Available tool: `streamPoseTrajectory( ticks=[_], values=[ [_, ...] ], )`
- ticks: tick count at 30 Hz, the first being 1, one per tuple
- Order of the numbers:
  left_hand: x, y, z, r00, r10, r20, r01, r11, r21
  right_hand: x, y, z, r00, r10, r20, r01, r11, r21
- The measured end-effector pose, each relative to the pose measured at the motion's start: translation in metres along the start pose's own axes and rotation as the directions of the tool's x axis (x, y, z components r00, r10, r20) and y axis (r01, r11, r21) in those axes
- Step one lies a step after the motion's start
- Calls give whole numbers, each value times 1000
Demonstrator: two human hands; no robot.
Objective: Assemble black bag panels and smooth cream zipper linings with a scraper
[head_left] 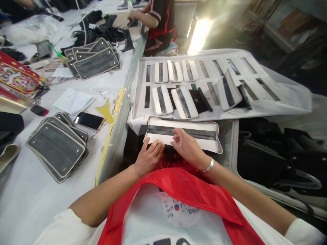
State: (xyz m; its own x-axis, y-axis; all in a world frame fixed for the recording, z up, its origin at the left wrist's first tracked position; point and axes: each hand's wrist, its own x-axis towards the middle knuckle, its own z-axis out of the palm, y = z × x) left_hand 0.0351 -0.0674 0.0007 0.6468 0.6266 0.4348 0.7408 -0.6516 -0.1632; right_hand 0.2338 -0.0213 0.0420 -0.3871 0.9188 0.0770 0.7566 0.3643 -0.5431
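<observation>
Panel (195, 132) sits at lap level, just in front of the torso, long axis left-right, slight tilt down to the right, black strip running lengthwise. Left hand (152, 154) is at the near edge by the left end, fingers together, thumb out towards the corner. Right hand (187, 144) reaches over the near edge around mid-length, fingers curled in at the strip, nearer the right end. Can't tell if either one pinches anything. Slotted board (286, 98) lies just beyond, table (17, 204) to the left.
</observation>
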Motion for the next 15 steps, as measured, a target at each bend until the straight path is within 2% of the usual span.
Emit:
streamPoseTrajectory(
  ticks=[2,3,6,10,15],
  values=[
    [1,4,0,1000,-29,-10,29,1000,8,-18,9,0,983,-127,-132,115,988,-99],
    [1,6,-1,999,-43,-14,43,999,9,-27,12,2,968,-210,-140,185,968,-169],
    [3,13,-2,997,-78,-16,78,997,19,-46,17,12,927,-375,-17,353,886,-300],
    [6,25,2,989,-143,-29,144,989,38,-50,16,24,939,-328,108,344,860,-377],
    [6,36,14,984,-140,-108,142,990,8,-42,23,24,937,-332,106,347,857,-381]
  ],
)
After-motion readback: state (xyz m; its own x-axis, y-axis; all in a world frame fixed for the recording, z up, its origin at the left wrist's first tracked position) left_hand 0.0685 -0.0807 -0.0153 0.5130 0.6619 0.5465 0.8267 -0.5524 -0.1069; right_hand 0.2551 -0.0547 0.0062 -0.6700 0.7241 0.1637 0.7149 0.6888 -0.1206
